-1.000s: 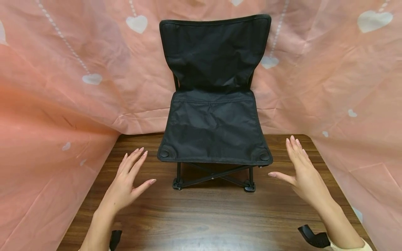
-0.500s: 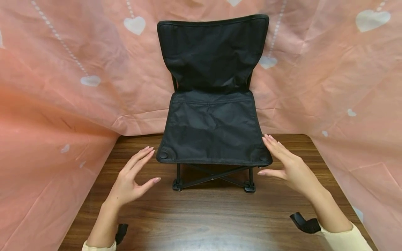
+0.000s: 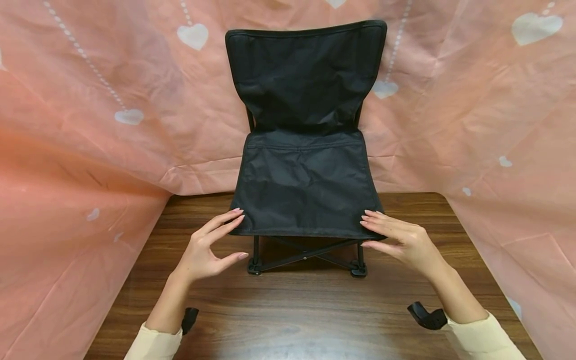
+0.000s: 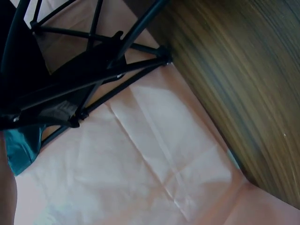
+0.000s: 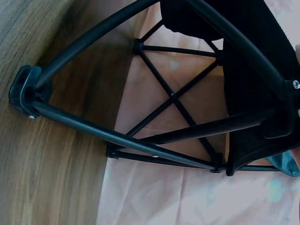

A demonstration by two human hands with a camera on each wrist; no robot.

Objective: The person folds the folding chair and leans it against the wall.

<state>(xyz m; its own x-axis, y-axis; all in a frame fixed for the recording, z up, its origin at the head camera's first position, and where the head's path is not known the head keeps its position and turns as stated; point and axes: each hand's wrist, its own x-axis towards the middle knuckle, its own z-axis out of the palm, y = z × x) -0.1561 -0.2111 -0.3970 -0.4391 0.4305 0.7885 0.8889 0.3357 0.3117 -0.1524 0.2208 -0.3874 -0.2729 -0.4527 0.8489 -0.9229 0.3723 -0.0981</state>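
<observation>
A black fabric folding chair [image 3: 306, 185] stands unfolded, facing me, in the head view. My left hand [image 3: 209, 247] has its fingers over the seat's front left corner, with the thumb lower and apart from the edge. At the front right corner, the fingers of my right hand [image 3: 407, 242] lie over the fabric, and its thumb is just below the edge. Both hands' fingers look fairly straight; whether they press the cloth is unclear. Crossed black tubes [image 5: 173, 96] under the seat fill the right wrist view. The left wrist view shows the chair's frame [image 4: 93, 84] from the side.
The chair stands on a brown wood-grain surface [image 3: 297, 310]. Pink cloth [image 3: 472, 110] with white hearts hangs behind it and along both sides. Black curved pieces [image 3: 425, 316] sit by both wrists.
Both hands have moved inward from either side of the chair, and their fingers are now over the seat's front corners. The chair stays in place.
</observation>
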